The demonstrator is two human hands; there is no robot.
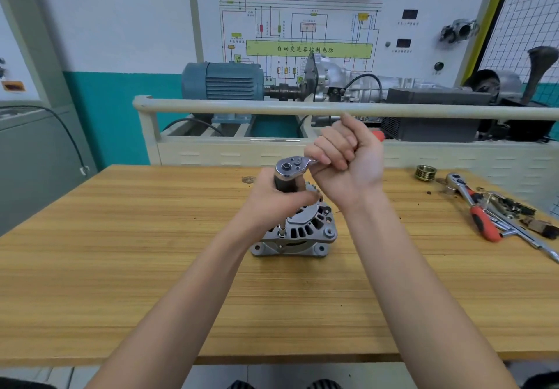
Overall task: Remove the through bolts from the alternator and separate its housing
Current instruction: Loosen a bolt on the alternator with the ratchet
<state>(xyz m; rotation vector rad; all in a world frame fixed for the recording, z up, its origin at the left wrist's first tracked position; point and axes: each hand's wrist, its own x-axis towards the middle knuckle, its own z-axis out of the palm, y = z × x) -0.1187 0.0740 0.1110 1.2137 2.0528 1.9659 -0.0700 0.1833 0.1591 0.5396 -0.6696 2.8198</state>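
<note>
Silver cast-aluminium alternator [298, 233] stands upright on the wooden workbench [121, 252], near the middle, mounting lugs resting on the tabletop. Left hand [273, 199] curls around the dark cylindrical piece directly under the ratchet head, just above the housing; fingers wrapped, thumb side toward the camera. Ratchet wrench [292, 168] held level above the alternator, chrome head visible with its drive hub facing up. Right hand [346, 162] is closed in a fist around the ratchet handle, which is almost wholly hidden inside the grip; a red tip [378, 135] shows past the far side of the fist. A thin bright extension shaft [282, 229] runs down from under the left hand to the housing flange at the alternator's left edge; whether it sits on a bolt head I cannot tell. At the bench's far right: a brass-coloured grooved pulley [425, 172], a second ratchet with a red handle [472, 207], and a scatter of small dark parts [520, 213] beside it. Beyond the bench, a blue-grey electric motor [223, 81] coupled to a gearbox rig, with a wiring diagram board [302, 35] on the wall behind.
</note>
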